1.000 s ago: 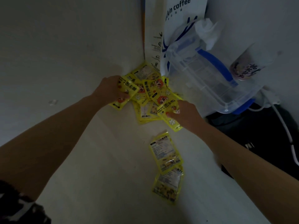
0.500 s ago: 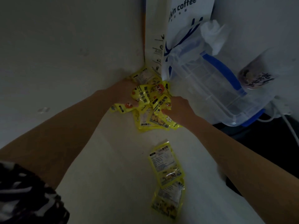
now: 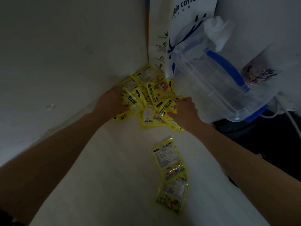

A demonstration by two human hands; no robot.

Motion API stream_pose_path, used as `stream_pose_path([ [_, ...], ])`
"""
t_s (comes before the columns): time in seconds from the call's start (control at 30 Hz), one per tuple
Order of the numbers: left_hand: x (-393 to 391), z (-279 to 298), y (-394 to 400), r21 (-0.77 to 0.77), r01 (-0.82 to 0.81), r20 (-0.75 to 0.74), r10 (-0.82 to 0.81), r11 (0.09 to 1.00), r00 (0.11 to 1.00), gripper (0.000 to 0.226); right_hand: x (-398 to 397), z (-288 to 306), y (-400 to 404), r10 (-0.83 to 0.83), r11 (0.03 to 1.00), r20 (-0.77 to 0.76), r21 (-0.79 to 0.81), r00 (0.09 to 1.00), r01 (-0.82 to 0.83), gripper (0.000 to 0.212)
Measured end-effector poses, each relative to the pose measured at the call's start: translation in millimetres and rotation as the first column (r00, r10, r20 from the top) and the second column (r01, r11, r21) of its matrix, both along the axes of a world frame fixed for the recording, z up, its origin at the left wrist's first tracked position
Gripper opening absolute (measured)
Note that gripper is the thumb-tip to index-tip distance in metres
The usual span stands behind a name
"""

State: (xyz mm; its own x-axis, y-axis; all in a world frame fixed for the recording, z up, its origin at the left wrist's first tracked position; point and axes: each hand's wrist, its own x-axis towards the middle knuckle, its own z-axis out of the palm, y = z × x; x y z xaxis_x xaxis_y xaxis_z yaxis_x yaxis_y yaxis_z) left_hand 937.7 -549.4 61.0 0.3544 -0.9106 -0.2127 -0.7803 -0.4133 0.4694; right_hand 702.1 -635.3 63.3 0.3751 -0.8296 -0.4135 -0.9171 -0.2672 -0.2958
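Note:
A heap of several yellow packets (image 3: 152, 93) lies in the far corner of a pale surface (image 3: 114, 176), against the wall. My left hand (image 3: 110, 101) grips packets at the heap's left side. My right hand (image 3: 184, 111) grips packets at its right side. The heap is bunched up between the two hands. Two more yellow packets lie apart nearer to me: one (image 3: 169, 159) face down, another (image 3: 172, 194) just below it and overlapping it.
A clear plastic box with blue handles (image 3: 219, 88) leans at the right of the heap. Behind it stands a white coffee paper bag (image 3: 187, 22). A printed cup (image 3: 255, 74) sits at the far right. Dark items and a white cable (image 3: 290, 118) lie beyond the surface's right edge.
Both hands have drawn closer together and pushed the spread packets into a tighter heap in the corner. The two loose packets have not moved.

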Motion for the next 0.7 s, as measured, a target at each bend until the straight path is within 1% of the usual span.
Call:
stream_pose_path([
  [0.07,-2,1,5,-0.002,-0.053,-0.059,0.053,0.999,0.997,0.07,-1,1,2,0.001,1.0,-0.007,0.004,1.0,-0.001,0.048],
  [0.17,-4,-1,12,0.035,-0.151,-0.111,0.154,0.988,0.982,0.073,-6,5,6,-0.005,1.0,0.022,0.023,1.0,0.004,0.047],
  [0.27,-6,-2,20,0.122,-0.179,-0.077,0.189,0.976,0.979,0.083,-16,8,11,-0.037,0.997,0.093,0.067,0.995,0.031,0.043],
  [0.33,-7,-1,28,0.145,-0.202,-0.097,0.218,0.969,0.971,0.077,-23,12,16,-0.078,0.993,0.176,0.1,0.981,0.061,0.047],
  [0.4,-10,1,37,0.151,-0.23,-0.179,0.256,0.961,0.95,0.064,-31,17,21,-0.116,0.99,0.255,0.112,0.96,0.09,0.05],
  [0.47,-15,5,47,0.143,-0.289,-0.282,0.319,0.947,0.905,0.053,-41,22,28,-0.141,0.987,0.305,0.118,0.942,0.11,0.047],
  [0.53,-22,10,54,0.134,-0.358,-0.373,0.381,0.924,0.846,0.041,-50,23,36,-0.197,0.976,0.347,0.158,0.917,0.15,0.049],
  [0.6,-32,15,56,0.121,-0.416,-0.461,0.423,0.901,0.78,0.032,-59,23,47,-0.209,0.973,0.334,0.162,0.919,0.162,0.051],
  [0.63,-38,17,56,0.119,-0.445,-0.502,0.441,0.887,0.744,0.03,-63,22,52,-0.2,0.974,0.314,0.167,0.928,0.153,0.048],
  [0.7,-50,20,52,0.135,-0.499,-0.568,0.479,0.856,0.669,0.029,-71,21,64,-0.184,0.972,0.286,0.194,0.94,0.131,0.035],
])
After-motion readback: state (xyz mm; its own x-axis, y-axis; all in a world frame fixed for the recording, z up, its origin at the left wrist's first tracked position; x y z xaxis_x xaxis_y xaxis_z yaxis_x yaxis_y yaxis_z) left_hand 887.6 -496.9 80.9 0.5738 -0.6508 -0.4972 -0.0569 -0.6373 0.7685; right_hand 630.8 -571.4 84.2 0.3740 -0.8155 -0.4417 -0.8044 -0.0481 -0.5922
